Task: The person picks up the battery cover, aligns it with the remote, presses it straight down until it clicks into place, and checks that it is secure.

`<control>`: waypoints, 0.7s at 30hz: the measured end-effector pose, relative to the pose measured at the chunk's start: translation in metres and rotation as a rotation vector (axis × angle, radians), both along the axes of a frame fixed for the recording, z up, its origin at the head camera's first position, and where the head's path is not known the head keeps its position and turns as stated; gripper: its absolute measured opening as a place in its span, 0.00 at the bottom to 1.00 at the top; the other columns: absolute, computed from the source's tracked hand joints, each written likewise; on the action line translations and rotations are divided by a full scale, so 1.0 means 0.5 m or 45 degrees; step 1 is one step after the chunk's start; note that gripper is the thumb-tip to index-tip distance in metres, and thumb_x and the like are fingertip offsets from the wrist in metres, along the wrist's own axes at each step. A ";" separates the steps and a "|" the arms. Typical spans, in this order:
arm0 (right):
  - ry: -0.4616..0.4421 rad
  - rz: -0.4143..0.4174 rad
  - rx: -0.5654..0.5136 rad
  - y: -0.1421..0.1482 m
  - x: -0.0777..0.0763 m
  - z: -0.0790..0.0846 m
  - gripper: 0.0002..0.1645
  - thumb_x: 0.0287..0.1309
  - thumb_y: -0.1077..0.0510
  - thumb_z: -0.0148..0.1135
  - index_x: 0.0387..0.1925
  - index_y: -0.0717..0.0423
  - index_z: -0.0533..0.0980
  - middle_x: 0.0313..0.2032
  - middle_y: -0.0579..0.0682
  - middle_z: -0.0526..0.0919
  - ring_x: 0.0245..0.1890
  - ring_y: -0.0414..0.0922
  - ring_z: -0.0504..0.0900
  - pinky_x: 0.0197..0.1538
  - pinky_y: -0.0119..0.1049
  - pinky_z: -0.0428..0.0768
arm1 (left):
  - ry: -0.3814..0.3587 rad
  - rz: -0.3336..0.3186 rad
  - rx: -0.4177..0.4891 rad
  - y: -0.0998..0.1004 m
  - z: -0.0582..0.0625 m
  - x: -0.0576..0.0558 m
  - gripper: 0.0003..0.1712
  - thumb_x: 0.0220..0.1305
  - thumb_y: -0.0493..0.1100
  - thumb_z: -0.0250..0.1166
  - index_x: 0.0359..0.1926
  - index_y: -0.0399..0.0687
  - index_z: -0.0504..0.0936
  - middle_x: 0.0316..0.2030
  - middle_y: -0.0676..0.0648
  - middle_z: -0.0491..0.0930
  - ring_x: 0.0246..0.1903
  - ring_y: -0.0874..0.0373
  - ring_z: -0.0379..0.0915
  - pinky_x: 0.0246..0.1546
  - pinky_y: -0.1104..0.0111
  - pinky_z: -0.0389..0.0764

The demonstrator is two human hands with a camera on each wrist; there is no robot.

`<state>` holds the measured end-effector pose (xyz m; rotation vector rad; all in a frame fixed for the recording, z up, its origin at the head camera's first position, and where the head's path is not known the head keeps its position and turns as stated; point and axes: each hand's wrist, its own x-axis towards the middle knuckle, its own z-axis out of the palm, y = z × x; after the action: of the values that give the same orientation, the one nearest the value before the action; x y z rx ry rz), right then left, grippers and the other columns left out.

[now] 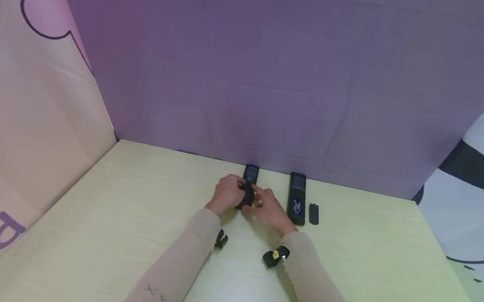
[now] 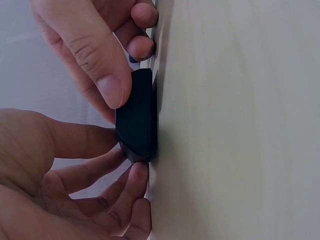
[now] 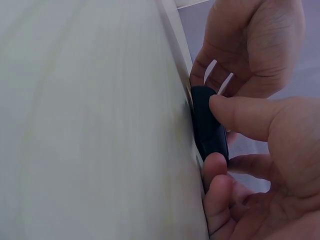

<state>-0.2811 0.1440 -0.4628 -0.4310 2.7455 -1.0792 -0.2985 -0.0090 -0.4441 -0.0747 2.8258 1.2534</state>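
Note:
A black remote control (image 1: 251, 172) lies on the table near the back wall, between both hands. My left hand (image 1: 226, 193) grips it from the left, its fingers over the side. From the right, my right hand (image 1: 268, 209) holds it, with the thumb on the near end and the fingertips along the right edge. In the right wrist view the right thumb presses on the remote's dark end (image 3: 205, 120). The left wrist view shows that end (image 2: 136, 110) between both hands' fingers. The hands cover the remote's middle.
To the right lies a second black remote control (image 1: 298, 191), with batteries (image 1: 297, 207) showing in its open compartment. A small dark battery cover (image 1: 313, 214) rests beside it. The pale table (image 1: 148, 239) meets a purple cloth wall (image 1: 254, 73) at the back.

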 end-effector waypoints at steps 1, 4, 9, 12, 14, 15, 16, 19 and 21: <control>-0.006 0.001 -0.005 0.000 0.000 0.000 0.46 0.65 0.52 0.69 0.77 0.61 0.58 0.54 0.65 0.74 0.49 0.54 0.80 0.56 0.49 0.79 | 0.007 -0.005 -0.002 0.000 -0.001 0.000 0.21 0.63 0.37 0.66 0.58 0.41 0.84 0.52 0.38 0.86 0.52 0.44 0.82 0.56 0.56 0.82; -0.033 0.000 -0.029 -0.001 0.002 0.002 0.46 0.66 0.52 0.68 0.77 0.61 0.58 0.55 0.65 0.73 0.52 0.56 0.80 0.58 0.51 0.79 | 0.016 -0.017 0.000 -0.002 -0.004 -0.001 0.21 0.64 0.37 0.66 0.59 0.41 0.83 0.53 0.38 0.86 0.53 0.44 0.82 0.56 0.56 0.82; -0.065 0.006 -0.029 -0.001 0.006 0.007 0.45 0.66 0.52 0.67 0.77 0.62 0.58 0.56 0.66 0.72 0.54 0.57 0.79 0.59 0.54 0.78 | 0.009 -0.030 0.010 -0.002 -0.005 -0.001 0.21 0.66 0.37 0.65 0.60 0.40 0.82 0.55 0.37 0.84 0.54 0.44 0.82 0.55 0.57 0.83; -0.067 0.024 -0.003 0.000 0.006 0.008 0.45 0.67 0.51 0.67 0.76 0.63 0.59 0.57 0.66 0.72 0.54 0.56 0.78 0.59 0.53 0.78 | 0.000 -0.033 0.005 -0.002 -0.004 0.000 0.22 0.66 0.36 0.64 0.60 0.40 0.82 0.55 0.37 0.84 0.53 0.45 0.82 0.54 0.57 0.84; -0.073 0.038 0.016 0.001 0.006 0.010 0.44 0.67 0.50 0.67 0.76 0.63 0.60 0.57 0.66 0.72 0.54 0.56 0.78 0.59 0.53 0.78 | 0.003 -0.035 -0.006 -0.001 -0.004 0.001 0.22 0.66 0.36 0.64 0.60 0.41 0.82 0.55 0.37 0.84 0.53 0.45 0.82 0.54 0.57 0.84; -0.077 0.045 0.025 0.002 0.006 0.012 0.44 0.67 0.50 0.67 0.76 0.63 0.61 0.58 0.66 0.73 0.54 0.56 0.78 0.59 0.53 0.78 | 0.007 -0.036 -0.012 -0.001 -0.003 0.002 0.22 0.66 0.36 0.64 0.60 0.41 0.82 0.55 0.37 0.85 0.53 0.45 0.82 0.54 0.57 0.84; -0.084 0.052 0.035 0.002 0.007 0.014 0.43 0.67 0.49 0.66 0.75 0.63 0.61 0.58 0.66 0.73 0.55 0.56 0.78 0.60 0.53 0.77 | 0.014 -0.036 -0.022 -0.001 -0.003 0.002 0.22 0.65 0.36 0.64 0.60 0.41 0.82 0.55 0.37 0.85 0.53 0.45 0.82 0.54 0.57 0.83; -0.098 0.085 0.083 0.006 0.013 0.031 0.41 0.68 0.48 0.65 0.74 0.63 0.64 0.59 0.64 0.76 0.56 0.56 0.78 0.61 0.54 0.77 | 0.029 -0.037 -0.037 -0.001 -0.003 0.003 0.22 0.65 0.36 0.64 0.60 0.41 0.83 0.55 0.38 0.84 0.53 0.44 0.82 0.55 0.56 0.83; -0.124 0.127 0.109 0.013 0.017 0.045 0.39 0.69 0.47 0.63 0.73 0.63 0.65 0.59 0.62 0.78 0.57 0.55 0.79 0.61 0.54 0.77 | 0.030 -0.038 -0.040 -0.002 -0.002 0.004 0.22 0.64 0.36 0.64 0.59 0.41 0.83 0.55 0.38 0.84 0.52 0.44 0.82 0.55 0.55 0.82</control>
<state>-0.2727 0.1505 -0.4404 -0.4845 2.6430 -0.9302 -0.2966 -0.0100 -0.4449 -0.0191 2.8558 1.2127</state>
